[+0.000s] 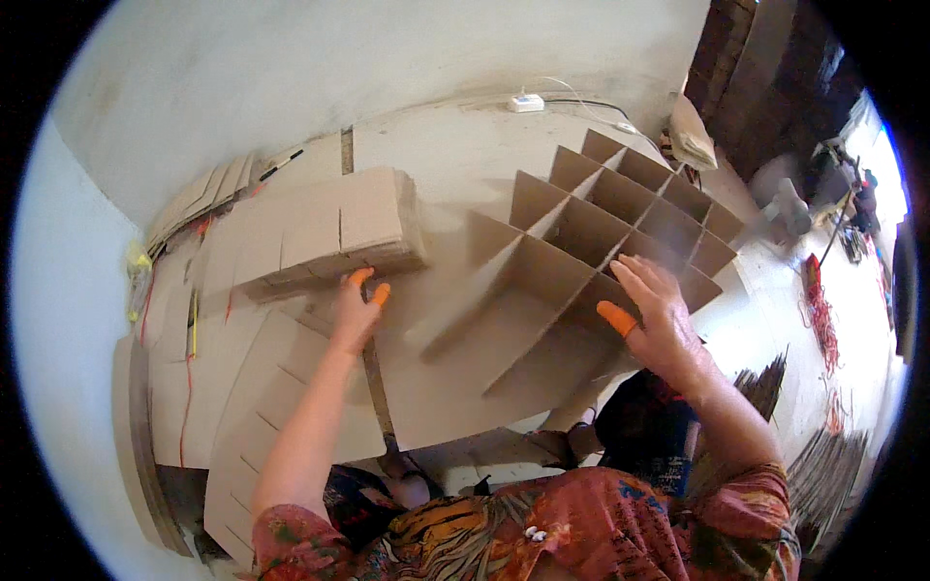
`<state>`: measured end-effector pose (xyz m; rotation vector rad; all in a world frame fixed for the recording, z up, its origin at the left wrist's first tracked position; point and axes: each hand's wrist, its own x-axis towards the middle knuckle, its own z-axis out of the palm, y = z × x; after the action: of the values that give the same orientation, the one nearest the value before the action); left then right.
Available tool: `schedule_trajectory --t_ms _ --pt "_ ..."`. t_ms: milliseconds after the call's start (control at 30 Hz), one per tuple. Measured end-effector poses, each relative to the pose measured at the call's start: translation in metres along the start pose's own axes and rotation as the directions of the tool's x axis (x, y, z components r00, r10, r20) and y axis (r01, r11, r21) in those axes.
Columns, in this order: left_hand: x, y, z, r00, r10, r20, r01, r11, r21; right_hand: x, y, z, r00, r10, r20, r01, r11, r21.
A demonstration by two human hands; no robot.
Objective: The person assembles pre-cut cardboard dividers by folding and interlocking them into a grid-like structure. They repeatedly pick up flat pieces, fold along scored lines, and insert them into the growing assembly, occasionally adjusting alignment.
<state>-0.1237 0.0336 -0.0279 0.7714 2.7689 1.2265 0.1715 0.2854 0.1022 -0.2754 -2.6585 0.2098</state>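
Note:
My left hand (357, 315) is at the near edge of a stack of slotted cardboard strips (320, 228). Its thumb and one finger wear orange finger covers and stand apart, the finger meeting the stack's edge. On the right side of the table, an interlocked cardboard divider grid (591, 228) stands with several square cells, and two long strips reach out from it toward the near left. My right hand (654, 300) lies over the grid's near right side with fingers stretched out; an orange cover is on its thumb. Whether it presses on the strips, I cannot tell.
More slotted cardboard sheets (262, 407) lie at the table's near left, and another pile (199, 198) is by the wall. A black marker (281, 166) lies behind the stack. A white power strip (526, 103) sits at the back; red cord (821, 310) lies at the far right.

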Motion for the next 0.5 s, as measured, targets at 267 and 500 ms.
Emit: schedule_trajectory --t_ms 267,500 --pt "0.002 0.055 -0.019 0.971 0.187 -0.148 -0.162 0.973 0.164 -0.024 0.03 0.029 0.997 0.057 -0.059 -0.048 0.989 0.14" --pt "0.046 0.048 -0.023 0.674 0.712 -0.197 -0.298 0.506 0.81 -0.027 0.012 0.037 0.975 -0.138 -0.173 0.182 0.945 0.27"
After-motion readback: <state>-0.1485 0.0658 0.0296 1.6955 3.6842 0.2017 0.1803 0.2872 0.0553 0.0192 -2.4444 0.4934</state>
